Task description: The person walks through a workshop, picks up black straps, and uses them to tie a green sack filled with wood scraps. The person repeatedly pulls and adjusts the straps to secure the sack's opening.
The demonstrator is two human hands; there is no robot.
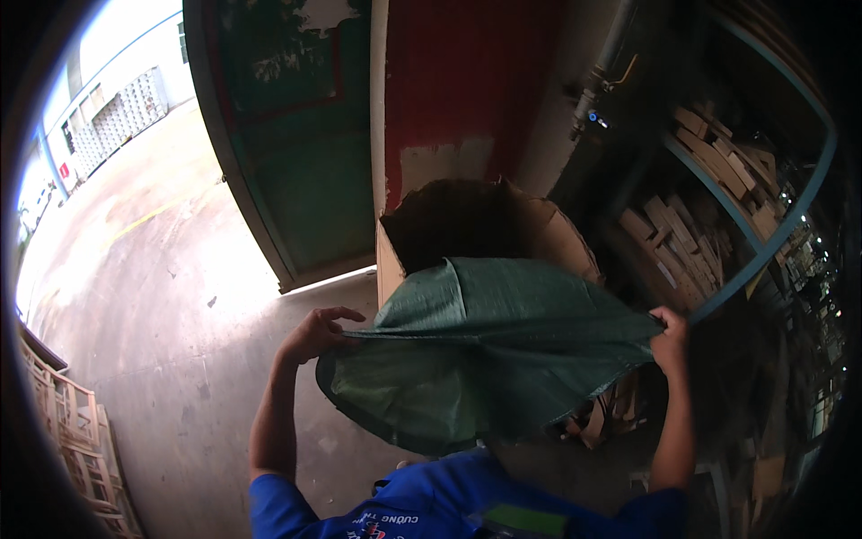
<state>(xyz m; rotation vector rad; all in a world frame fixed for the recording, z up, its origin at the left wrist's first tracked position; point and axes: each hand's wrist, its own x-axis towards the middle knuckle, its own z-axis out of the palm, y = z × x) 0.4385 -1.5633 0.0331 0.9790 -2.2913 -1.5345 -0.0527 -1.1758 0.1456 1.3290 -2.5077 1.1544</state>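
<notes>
Stretched between my two hands is a dark green woven sack (494,359), wide and creased, hanging in front of my blue shirt. My left hand (321,334) grips its edge at the left, with the index finger reaching out along the fabric. At the right end, my right hand (669,340) is closed on the sack's other corner. Just beyond the sack stands a large open cardboard box (552,232); the sack's far part covers its near rim. The box's inside is dark, and I cannot make out what it holds.
Behind the box are a green door panel (296,162) and a red wall (458,90). A pipe with a blue-handled valve (594,117) runs down at the back. Wood offcuts (673,238) fill a blue-framed rack (813,180) at right. Wooden pallets (76,431) stand at left.
</notes>
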